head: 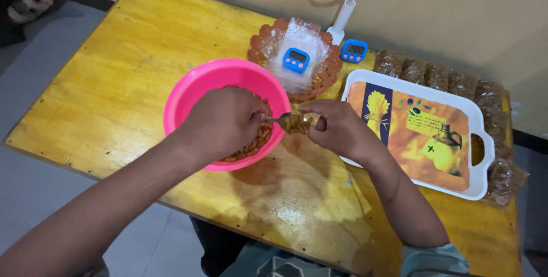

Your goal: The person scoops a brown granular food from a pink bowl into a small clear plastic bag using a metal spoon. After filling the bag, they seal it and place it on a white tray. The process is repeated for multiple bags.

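At the centre of the frame the left hand (222,123) closes around the handle of a small metal spoon (281,120), its knuckles hanging over the pink plastic bowl (188,97), which holds a brown, stringy snack mix (251,145). The right hand (337,128) sits just right of the bowl rim, its fingers (315,121) pinched on a small clear packet (298,124) that the spoon tip touches, already showing some brown filling. The likeliest slip, as I judge it, is spillage: the packet mouth looks narrow and limp, it is held beyond the bowl's rim above the bare yellow wooden table (114,83), and a tilted spoon or a loosened pinch would scatter the mix there. The bowl itself stands close to the table's near edge, so a push from the left wrist could shove it toward the drop. Above the hands, in the upper middle, an amber cut-glass dish (262,48) carries clear plastic sheets and a blue digital timer (296,59); a second blue timer (354,50) stands just right of it by the base of a white lamp (342,20). To the right lies a white tray (479,134) with a yellow printed picture, touching the right wrist, and a row of filled packets (434,74) lines its far side. The tray crowds the right arm's room to move.
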